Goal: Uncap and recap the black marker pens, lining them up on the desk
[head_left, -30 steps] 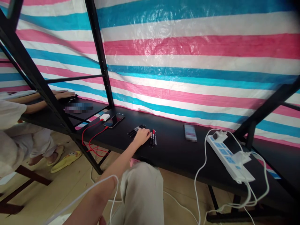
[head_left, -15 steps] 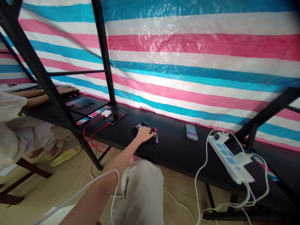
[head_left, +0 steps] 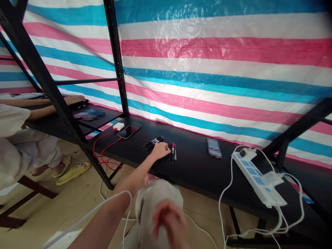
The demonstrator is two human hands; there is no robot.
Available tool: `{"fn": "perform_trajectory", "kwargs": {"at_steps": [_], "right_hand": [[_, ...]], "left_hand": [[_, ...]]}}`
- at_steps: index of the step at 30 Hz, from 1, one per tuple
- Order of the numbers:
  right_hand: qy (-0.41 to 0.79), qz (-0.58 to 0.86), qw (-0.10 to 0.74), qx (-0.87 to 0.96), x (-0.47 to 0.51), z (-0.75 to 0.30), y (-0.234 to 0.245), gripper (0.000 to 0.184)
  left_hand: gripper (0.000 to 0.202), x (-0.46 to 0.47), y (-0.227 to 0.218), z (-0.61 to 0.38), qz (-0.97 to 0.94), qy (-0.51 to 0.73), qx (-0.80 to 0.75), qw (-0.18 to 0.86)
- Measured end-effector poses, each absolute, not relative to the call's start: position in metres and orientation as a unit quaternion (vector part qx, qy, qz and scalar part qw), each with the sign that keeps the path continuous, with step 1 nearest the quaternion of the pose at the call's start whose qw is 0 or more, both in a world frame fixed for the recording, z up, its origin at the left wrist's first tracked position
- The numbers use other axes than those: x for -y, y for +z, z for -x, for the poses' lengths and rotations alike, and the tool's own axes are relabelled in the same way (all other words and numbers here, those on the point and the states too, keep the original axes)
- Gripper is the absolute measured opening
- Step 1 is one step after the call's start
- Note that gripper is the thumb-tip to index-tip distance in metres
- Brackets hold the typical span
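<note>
My left hand (head_left: 160, 150) rests on the black shelf with its fingers closed on a dark pen (head_left: 166, 155), mostly hidden under the fingertips. Just right of it lies a small group of pens (head_left: 173, 153), one with a red part. Several black pens (head_left: 153, 141) lie bunched just behind and left of the hand. My right hand (head_left: 169, 223) is low in the view, over my knee, with its fingers curved. Motion blur smears it, so I cannot tell whether it holds anything.
A phone (head_left: 129, 130) on a red cable lies left, beside a white charger (head_left: 119, 126). A blurred-out card-like item (head_left: 214, 148) and a white power strip (head_left: 259, 180) with cables lie right. Black frame posts (head_left: 118, 62) divide the shelf; another person's arm (head_left: 44, 111) is far left.
My right hand has come into view at the bottom. My left hand has drawn slightly away from the right-hand group of pens, with a pen at its fingertips.
</note>
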State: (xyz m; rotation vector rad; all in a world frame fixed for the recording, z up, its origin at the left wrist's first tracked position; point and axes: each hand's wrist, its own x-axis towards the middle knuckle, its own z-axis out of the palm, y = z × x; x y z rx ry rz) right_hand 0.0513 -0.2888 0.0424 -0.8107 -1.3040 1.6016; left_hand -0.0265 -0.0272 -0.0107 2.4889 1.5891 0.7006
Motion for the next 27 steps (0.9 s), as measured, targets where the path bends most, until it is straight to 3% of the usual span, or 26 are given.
{"fn": "perform_trajectory", "kwargs": {"at_steps": [2, 10, 16, 22, 27], "right_hand": [[0.557, 0.423, 0.524, 0.485, 0.231, -0.067, 0.040, 0.026], [0.187, 0.646, 0.474, 0.569, 0.047, -0.163, -0.006, 0.023], [0.113, 0.613, 0.424, 0.657, 0.038, -0.160, -0.016, 0.027], [0.116, 0.563, 0.309, 0.758, 0.047, -0.149, -0.009, 0.019], [0.133, 0.560, 0.301, 0.760, 0.046, -0.155, -0.012, 0.019]], "left_hand": [[0.019, 0.028, -0.010, 0.027, -0.818, 0.246, -0.517, 0.060], [0.024, 0.031, -0.004, 0.028, -0.791, 0.332, -0.513, 0.003], [0.024, 0.028, -0.006, 0.028, -0.782, 0.359, -0.510, -0.004], [0.024, 0.025, -0.008, 0.027, -0.788, 0.340, -0.513, 0.021], [0.026, 0.026, -0.006, 0.027, -0.802, 0.315, -0.506, 0.043]]}}
